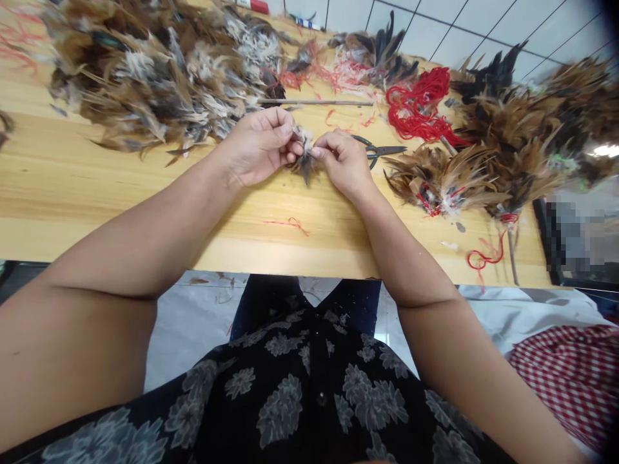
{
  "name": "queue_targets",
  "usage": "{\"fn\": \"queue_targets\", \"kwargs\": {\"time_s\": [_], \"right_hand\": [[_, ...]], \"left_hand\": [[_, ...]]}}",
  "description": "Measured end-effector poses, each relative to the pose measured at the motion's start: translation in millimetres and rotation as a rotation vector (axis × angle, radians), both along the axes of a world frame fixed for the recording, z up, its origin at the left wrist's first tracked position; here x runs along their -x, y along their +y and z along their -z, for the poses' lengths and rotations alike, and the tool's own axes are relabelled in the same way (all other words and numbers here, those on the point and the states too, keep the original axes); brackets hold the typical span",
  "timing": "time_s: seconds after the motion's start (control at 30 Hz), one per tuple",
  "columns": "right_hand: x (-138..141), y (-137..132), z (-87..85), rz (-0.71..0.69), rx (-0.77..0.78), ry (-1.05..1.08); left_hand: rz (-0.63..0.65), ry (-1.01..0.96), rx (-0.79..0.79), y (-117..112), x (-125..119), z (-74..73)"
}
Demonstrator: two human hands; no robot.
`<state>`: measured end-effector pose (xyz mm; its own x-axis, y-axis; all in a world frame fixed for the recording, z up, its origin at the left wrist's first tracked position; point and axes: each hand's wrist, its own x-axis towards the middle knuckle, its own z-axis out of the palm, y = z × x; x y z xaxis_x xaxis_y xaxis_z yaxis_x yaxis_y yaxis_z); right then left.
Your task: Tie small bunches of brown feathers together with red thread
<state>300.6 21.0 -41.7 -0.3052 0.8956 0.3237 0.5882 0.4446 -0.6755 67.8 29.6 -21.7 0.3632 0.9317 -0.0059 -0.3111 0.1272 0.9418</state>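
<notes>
Between my two hands, a small bunch of feathers (306, 164) with pale fluffy bases and dark tips hangs just above the wooden table. My left hand (265, 142) pinches it from the left with thumb and fingers. My right hand (344, 158) closes its thumb and forefinger on the bunch from the other side. Just beyond my right hand lies a pair of scissors (382, 151), its handles partly hidden behind that hand. A large heap of brown and white feathers (140, 77) spreads behind my left hand and forearm.
Red yarn (420, 106) lies tangled behind the scissors. Brown feather bundles (445, 177) tied with red thread fill the right side. A thin stick (316, 102) rests behind my hands. Red thread scraps (289, 224) lie near the front edge. A dark-framed screen (580, 238) stands at the right.
</notes>
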Motion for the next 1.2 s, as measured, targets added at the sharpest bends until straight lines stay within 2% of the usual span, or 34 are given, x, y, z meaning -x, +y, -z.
{"fn": "queue_targets", "kwargs": {"time_s": [0.1,0.27,0.43,0.57,0.67,0.77,0.87,1.03,1.13,1.2], "right_hand": [[2.1,-9.1,-15.5,0.013,0.007,-0.049],[1.9,-34.1,-49.2,0.046,0.056,-0.27],[4.8,-39.3,-61.9,0.061,-0.004,-0.453],[17.5,-35.2,-62.9,0.183,-0.04,-0.665],[26.7,-34.9,-63.5,0.201,-0.073,-0.69],[31.8,-35.1,-63.5,0.228,-0.01,-0.702],[32.0,-31.5,-57.3,0.25,0.014,-0.632],[20.7,-18.2,-31.9,0.225,-0.086,-0.466],[11.0,-15.9,-22.5,0.188,-0.144,-0.455],[7.4,-20.6,-25.6,0.162,-0.172,-0.449]], "left_hand": [[0.055,-0.054,0.012,-2.5,-1.3,-4.9],[-0.01,0.041,0.027,-16.7,-8.3,-19.8],[0.011,0.102,0.017,-30.2,-14.0,-30.7],[0.037,0.134,-0.071,-32.4,-18.9,-30.2],[0.002,0.189,-0.126,-33.0,-21.3,-30.1],[0.009,0.223,-0.145,-33.7,-21.6,-30.8],[-0.011,0.206,-0.155,-31.7,-22.1,-25.9],[-0.041,0.182,-0.148,-27.4,-21.7,-14.4],[-0.034,0.169,-0.079,-30.9,-18.0,-21.5],[-0.025,0.148,-0.009,-35.0,-15.9,-30.0]]}}
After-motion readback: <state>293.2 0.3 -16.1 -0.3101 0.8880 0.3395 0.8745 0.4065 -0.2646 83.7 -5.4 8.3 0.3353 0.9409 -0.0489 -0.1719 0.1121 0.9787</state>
